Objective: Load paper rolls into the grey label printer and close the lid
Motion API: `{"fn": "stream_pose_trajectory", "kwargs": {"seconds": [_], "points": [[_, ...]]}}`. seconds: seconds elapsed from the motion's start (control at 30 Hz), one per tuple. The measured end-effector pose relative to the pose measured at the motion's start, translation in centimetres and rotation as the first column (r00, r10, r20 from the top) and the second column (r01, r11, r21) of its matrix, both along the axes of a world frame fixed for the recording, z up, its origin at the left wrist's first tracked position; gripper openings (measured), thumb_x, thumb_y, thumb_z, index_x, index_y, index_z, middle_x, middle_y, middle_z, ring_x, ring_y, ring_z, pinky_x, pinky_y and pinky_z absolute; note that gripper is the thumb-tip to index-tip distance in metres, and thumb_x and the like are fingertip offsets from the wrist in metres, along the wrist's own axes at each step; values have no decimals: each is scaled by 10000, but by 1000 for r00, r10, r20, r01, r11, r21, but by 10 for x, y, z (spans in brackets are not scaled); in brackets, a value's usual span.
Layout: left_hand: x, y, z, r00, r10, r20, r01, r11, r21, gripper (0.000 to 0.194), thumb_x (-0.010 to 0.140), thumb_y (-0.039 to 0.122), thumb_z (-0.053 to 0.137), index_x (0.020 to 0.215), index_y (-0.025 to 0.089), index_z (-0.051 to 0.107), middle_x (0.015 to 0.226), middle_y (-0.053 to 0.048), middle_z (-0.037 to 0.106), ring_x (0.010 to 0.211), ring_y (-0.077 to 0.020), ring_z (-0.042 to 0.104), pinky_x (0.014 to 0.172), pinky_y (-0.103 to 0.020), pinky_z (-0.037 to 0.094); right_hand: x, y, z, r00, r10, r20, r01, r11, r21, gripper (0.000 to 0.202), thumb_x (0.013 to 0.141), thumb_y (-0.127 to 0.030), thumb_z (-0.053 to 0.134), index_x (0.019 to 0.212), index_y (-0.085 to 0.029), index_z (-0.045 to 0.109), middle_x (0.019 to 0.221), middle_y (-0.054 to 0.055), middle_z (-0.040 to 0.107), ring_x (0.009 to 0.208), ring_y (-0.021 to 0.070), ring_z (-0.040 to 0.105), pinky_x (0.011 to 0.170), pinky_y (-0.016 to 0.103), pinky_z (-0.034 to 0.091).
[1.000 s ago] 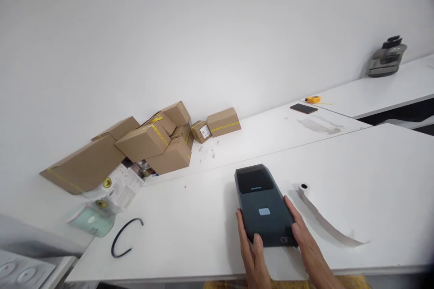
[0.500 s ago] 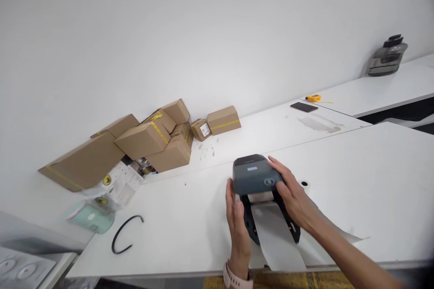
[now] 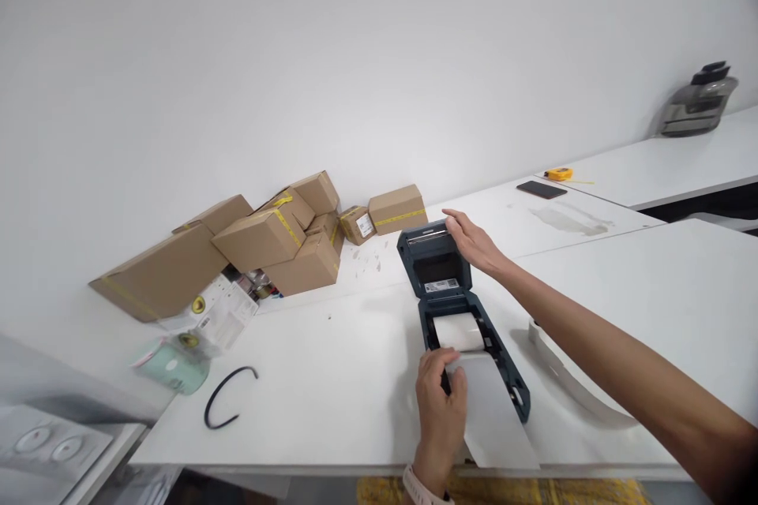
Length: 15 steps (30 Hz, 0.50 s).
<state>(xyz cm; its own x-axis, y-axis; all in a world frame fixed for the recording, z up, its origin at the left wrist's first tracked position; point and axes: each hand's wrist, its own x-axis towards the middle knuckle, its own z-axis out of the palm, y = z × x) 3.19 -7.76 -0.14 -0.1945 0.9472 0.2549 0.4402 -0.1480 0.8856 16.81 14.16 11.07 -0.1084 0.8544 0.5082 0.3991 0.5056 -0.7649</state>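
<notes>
A dark blue-grey label printer [image 3: 423,335] stands on the white table with its lid [image 3: 438,262] tipped back. Inside sits a white paper roll [image 3: 460,330], and a wide paper strip [image 3: 494,410] runs from it toward the table's front edge. My right hand [image 3: 474,241] grips the upper right edge of the raised lid, fingers over its rim. My left hand [image 3: 441,394] is closed over the printer's left wall, its fingertips at the strip's edge; whether they also pinch the paper is unclear. A pale watch band [image 3: 423,488] circles the left wrist.
Cardboard boxes [image 3: 296,252] are piled at the back left near a mint-green container [image 3: 174,367]. A black curved band [image 3: 216,402] lies at front left. A curled white strip [image 3: 574,379] lies right of the printer. Farther back are a phone [image 3: 541,189] and yellow tape measure [image 3: 558,173].
The printer lid has swung up and back, exposing the roll, with my right hand moving away on it. My left hand has come down and nearer along the printer's left side.
</notes>
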Motion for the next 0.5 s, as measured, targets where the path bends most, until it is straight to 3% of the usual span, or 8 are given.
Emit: {"fn": "stream_pose_trajectory", "kwargs": {"seconds": [0.07, 0.2, 0.23, 0.3, 0.4, 0.5], "points": [[0, 1, 1, 999, -12, -34, 13, 1000, 27, 226, 913, 290, 543, 1015, 217, 732, 1122, -102, 712, 1137, -256, 626, 1028, -414, 467, -1, 3, 1, 999, -32, 27, 32, 999, 22, 592, 986, -585, 303, 1410, -213, 482, 1358, 155, 622, 1232, 364, 590, 1002, 569, 472], [-9, 12, 5, 998, 46, -39, -46, 999, 0, 283, 935, 309, 497, 1107, 220, 703, 1145, -98, 707, 1110, -240, 639, 987, -392, 490, -4, -20, -12, 992, -77, 98, 59, 982, 178, 564, 999, -477, 339, 1470, -170, 386, 1572, 177, 371, 1468, 342, 300, 1162, 574, 274], [-13, 18, 5, 996, 76, -54, -76, 997, 3, 286, 932, 307, 493, 1114, 221, 697, 1158, -98, 702, 1118, -238, 634, 989, -389, 488, -5, -30, -19, 986, -43, 160, 9, 978, 209, 516, 1006, -446, 330, 1431, -173, 438, 1537, 177, 420, 1454, 330, 323, 1162, 558, 273], [-20, 30, 4, 987, 135, -92, -134, 991, 16, 289, 917, 296, 498, 1127, 223, 682, 1188, -99, 689, 1146, -242, 616, 1001, -392, 476, -5, -48, -38, 945, 79, 319, -149, 968, 202, 413, 1005, -406, 347, 1265, -202, 594, 1339, 159, 612, 1311, 313, 502, 1099, 513, 362], [-28, 53, 1, 974, 193, -119, -195, 981, -1, 329, 895, 314, 528, 1189, 209, 635, 1243, -122, 661, 1183, -265, 592, 1003, -414, 465, -2, -62, -65, 817, 290, 499, -357, 933, 42, 292, 918, -410, 534, 1091, -244, 701, 1110, 99, 737, 1051, 292, 664, 922, 427, 494], [-31, 71, -2, 970, 213, -121, -220, 975, -45, 371, 878, 348, 570, 1212, 190, 604, 1191, -142, 685, 1124, -279, 629, 960, -416, 475, 2, -59, -82, 662, 452, 598, -464, 874, -147, 448, 746, -432, 726, 1160, -261, 703, 1161, 84, 742, 1031, 312, 686, 854, 389, 524]]}}
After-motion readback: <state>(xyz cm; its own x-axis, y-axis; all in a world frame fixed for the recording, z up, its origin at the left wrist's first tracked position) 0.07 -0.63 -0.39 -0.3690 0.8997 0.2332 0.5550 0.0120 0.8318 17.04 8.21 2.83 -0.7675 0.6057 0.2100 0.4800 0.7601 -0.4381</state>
